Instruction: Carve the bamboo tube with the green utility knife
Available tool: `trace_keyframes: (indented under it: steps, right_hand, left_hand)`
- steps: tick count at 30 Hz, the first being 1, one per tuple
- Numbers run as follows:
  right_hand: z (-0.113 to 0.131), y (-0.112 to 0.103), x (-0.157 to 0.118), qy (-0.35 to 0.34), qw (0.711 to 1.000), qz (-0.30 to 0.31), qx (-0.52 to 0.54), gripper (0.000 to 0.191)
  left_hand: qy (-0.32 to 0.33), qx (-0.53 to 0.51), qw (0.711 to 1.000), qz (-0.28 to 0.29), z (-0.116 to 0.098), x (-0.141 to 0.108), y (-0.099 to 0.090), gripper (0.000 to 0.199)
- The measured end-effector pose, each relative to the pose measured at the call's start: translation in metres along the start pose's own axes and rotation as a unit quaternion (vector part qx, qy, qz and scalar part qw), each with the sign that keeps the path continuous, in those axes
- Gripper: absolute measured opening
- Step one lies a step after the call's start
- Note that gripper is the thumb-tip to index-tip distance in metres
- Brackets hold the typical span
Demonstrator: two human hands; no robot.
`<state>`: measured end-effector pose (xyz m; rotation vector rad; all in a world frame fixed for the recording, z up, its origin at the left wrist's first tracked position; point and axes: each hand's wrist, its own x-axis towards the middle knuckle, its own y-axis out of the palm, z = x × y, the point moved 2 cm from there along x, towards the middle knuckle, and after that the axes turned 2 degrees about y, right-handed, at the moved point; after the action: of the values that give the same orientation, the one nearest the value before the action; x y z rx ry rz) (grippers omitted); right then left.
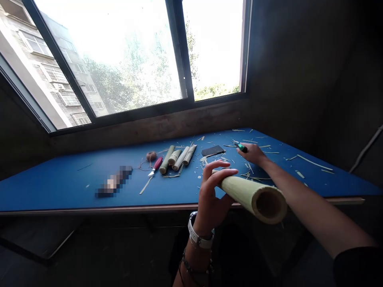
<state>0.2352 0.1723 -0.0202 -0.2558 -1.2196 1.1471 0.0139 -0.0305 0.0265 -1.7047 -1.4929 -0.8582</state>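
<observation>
My left hand (214, 191), with a white watch on its wrist, is closed round a pale green bamboo tube (239, 189). The tube is held above the table's front edge, its hollow cut end towards me. Further off, over the right part of the table, my right hand (253, 154) is closed on a small tool with a green and black handle (242, 148). The tool looks like a craft knife; its tip lies among the bamboo shavings and is too small to make out clearly.
Several cut bamboo pieces (179, 157) lie mid-table, beside a red-handled knife (156, 165) and a ball of brown twine (151, 156). A dark flat block (213, 150) lies behind my left hand. Bamboo strips (314, 162) litter the blue tabletop (66, 175). A blurred-out object (113, 182) lies left.
</observation>
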Motion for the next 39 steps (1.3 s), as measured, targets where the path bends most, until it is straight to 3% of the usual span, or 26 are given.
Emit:
trace_keyframes:
  steps: [3,8,12,15,17,20,23,28,33,36,39]
  right_hand:
    - [0.000,-0.001,-0.001,-0.001,1.000,-0.001,0.003,0.026]
    - [0.001,-0.001,-0.002,-0.004,1.000,-0.001,0.017,0.026]
    - [0.006,-0.004,-0.002,-0.006,0.999,-0.025,0.043,0.027]
    - [0.021,-0.009,-0.003,0.010,0.989,-0.032,0.143,0.034]
    - [0.034,-0.012,-0.005,0.024,0.959,0.005,0.284,0.034]
    - [0.055,-0.018,-0.010,0.019,0.869,0.056,0.490,0.029]
    - [0.067,-0.022,-0.016,0.014,0.803,0.097,0.587,0.028]
    - [0.069,-0.020,-0.020,0.074,0.780,0.128,0.608,0.031]
    - [0.077,-0.014,-0.028,0.123,0.731,0.244,0.625,0.037]
    - [0.076,-0.012,-0.028,0.124,0.738,0.229,0.623,0.036]
    - [0.068,-0.012,-0.023,0.146,0.763,0.157,0.610,0.044]
  left_hand:
    - [-0.021,-0.021,1.000,0.009,0.001,-0.001,-0.001,0.033]
    - [-0.166,-0.145,0.973,0.072,0.023,-0.014,0.010,0.034]
    - [-0.232,-0.130,0.964,0.019,0.053,-0.016,0.020,0.045]
    - [-0.253,-0.087,0.963,-0.025,0.067,-0.013,0.024,0.042]
    - [-0.263,-0.068,0.962,-0.026,0.072,-0.014,0.025,0.039]
    - [-0.281,-0.019,0.960,-0.008,0.077,-0.022,0.025,0.037]
    - [-0.292,0.039,0.956,-0.011,0.080,-0.030,0.025,0.040]
    - [-0.287,0.066,0.955,0.002,0.076,-0.030,0.027,0.039]
    - [-0.310,0.012,0.950,0.034,0.077,-0.028,0.025,0.040]
    - [-0.337,-0.019,0.940,0.056,0.082,-0.028,0.021,0.038]
    - [-0.327,-0.030,0.943,0.058,0.084,-0.028,0.017,0.044]
